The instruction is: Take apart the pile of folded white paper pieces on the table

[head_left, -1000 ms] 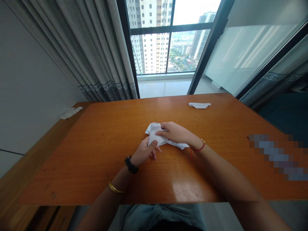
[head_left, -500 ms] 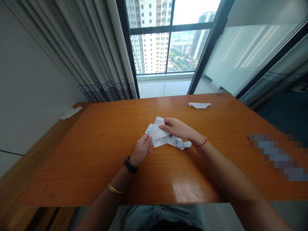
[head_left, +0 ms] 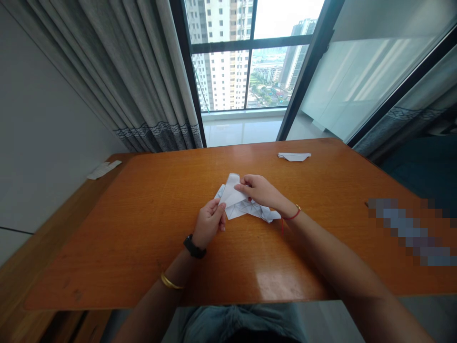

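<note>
A creased white paper (head_left: 246, 208), partly folded, lies in the middle of the orange wooden table (head_left: 150, 228). My right hand (head_left: 260, 190) pinches a raised flap of the paper at its far edge. My left hand (head_left: 209, 221), with a black watch and a gold bangle on that arm, pinches the paper's near left corner. Both hands hold the same sheet just above the tabletop.
A small folded white paper (head_left: 293, 156) rests near the table's far right edge. Another white paper slip (head_left: 103, 169) lies on the wooden ledge at the left. Grey curtains and a tall window stand behind the table. A blurred patch (head_left: 410, 233) covers the table's right side.
My right hand has lifted a flap of the paper up and back, uncovering the creased layers underneath. My left hand has shifted from under the paper to its near left corner.
</note>
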